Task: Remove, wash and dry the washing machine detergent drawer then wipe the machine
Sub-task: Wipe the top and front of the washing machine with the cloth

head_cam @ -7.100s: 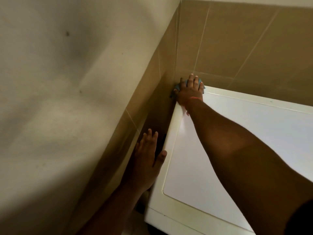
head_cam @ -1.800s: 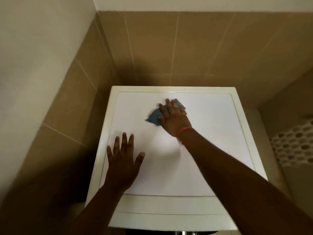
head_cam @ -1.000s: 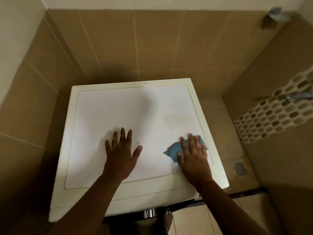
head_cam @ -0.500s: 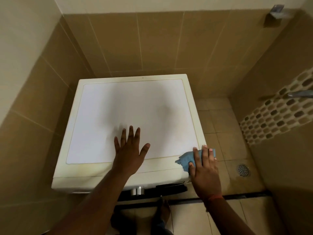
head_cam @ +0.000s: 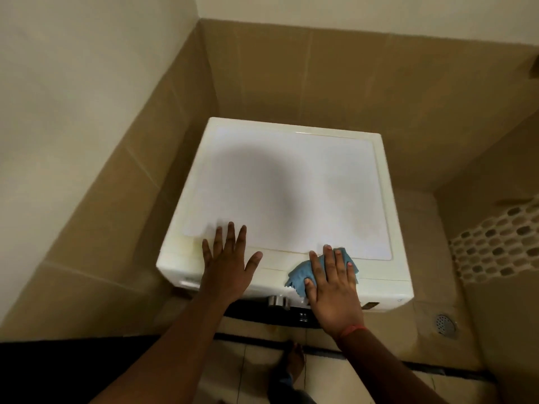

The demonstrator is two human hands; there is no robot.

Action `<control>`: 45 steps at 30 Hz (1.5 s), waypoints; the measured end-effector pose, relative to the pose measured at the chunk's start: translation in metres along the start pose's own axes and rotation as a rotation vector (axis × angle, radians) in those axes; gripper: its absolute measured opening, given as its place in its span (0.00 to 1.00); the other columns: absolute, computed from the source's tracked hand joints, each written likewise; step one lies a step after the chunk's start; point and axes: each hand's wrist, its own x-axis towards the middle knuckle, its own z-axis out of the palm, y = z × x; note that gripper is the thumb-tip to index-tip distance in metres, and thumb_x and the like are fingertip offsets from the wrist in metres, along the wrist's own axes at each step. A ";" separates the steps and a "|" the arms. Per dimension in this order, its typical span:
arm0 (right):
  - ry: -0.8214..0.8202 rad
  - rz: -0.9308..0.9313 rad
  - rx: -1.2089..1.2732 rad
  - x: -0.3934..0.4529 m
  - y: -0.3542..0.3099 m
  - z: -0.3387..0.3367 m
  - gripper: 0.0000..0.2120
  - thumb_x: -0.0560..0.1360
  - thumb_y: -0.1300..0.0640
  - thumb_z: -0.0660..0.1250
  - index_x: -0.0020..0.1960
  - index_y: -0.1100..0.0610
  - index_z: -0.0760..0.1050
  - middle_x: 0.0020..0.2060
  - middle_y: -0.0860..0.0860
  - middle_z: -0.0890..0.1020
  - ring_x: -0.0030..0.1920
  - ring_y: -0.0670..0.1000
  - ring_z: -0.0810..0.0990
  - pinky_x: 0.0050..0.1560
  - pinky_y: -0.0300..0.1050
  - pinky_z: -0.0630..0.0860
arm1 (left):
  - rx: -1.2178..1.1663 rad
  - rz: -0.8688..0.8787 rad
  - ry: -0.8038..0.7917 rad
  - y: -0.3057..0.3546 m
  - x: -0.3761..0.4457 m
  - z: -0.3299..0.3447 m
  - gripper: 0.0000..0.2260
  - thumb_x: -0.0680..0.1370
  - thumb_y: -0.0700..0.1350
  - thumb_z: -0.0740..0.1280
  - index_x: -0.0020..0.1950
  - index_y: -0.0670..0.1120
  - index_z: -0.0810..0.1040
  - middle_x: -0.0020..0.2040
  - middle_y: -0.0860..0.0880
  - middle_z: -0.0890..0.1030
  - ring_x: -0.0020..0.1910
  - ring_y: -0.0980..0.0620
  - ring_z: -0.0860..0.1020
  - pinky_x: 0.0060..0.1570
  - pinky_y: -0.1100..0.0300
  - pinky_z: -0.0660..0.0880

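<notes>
A small blue cloth [head_cam: 297, 276] is pressed flat against the front edge of the washing machine [head_cam: 291, 182] top by the right hand [head_cam: 332, 287], whose fingers are laid straight over it rather than curled round it. The left hand [head_cam: 230, 266] is spread flat, palm down, on the same front edge, with nothing held. The cloth is judged soft, light and limp, best governed by flat palm pressure; the machine top is judged smooth and rigid, so it can be leaned on. The detergent drawer is not identifiable.
</notes>
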 end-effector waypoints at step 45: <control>0.005 -0.948 -0.251 0.103 -0.250 0.039 0.36 0.76 0.47 0.67 0.78 0.48 0.51 0.78 0.59 0.55 0.77 0.63 0.52 0.75 0.64 0.53 | -0.284 -0.605 0.076 -0.114 -0.140 0.045 0.37 0.75 0.70 0.37 0.81 0.55 0.42 0.81 0.49 0.42 0.79 0.46 0.40 0.75 0.41 0.39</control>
